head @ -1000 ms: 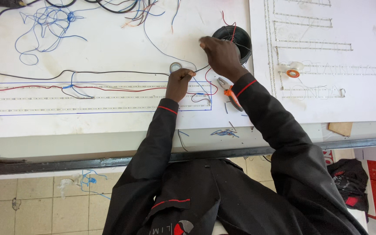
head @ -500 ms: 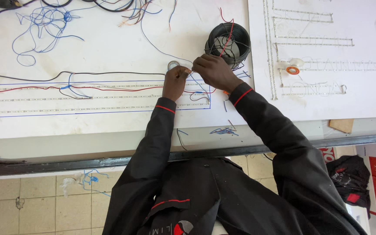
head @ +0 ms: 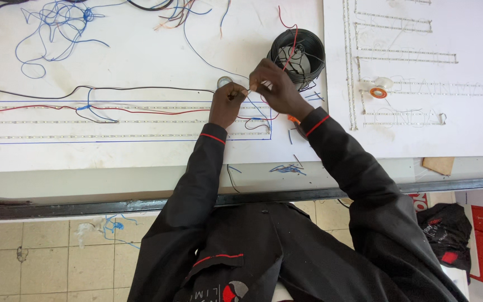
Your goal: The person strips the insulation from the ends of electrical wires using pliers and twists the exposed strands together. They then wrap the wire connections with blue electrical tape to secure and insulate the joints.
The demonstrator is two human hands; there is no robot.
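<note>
Two hands (head: 252, 92), one black wire coil (head: 297, 53) at upper centre, two tape rolls (head: 379, 89), two white boards (head: 420, 72) on one tabletop (head: 141, 173)

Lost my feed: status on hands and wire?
Left hand and right hand pinch a thin wire together. Black wire spool just behind. Nothing blocking.

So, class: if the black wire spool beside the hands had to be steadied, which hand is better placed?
Probably the right hand: it lies right next to the black wire spool, while the left hand sits farther away, pinching thin wire by the small clear tape roll.
</note>
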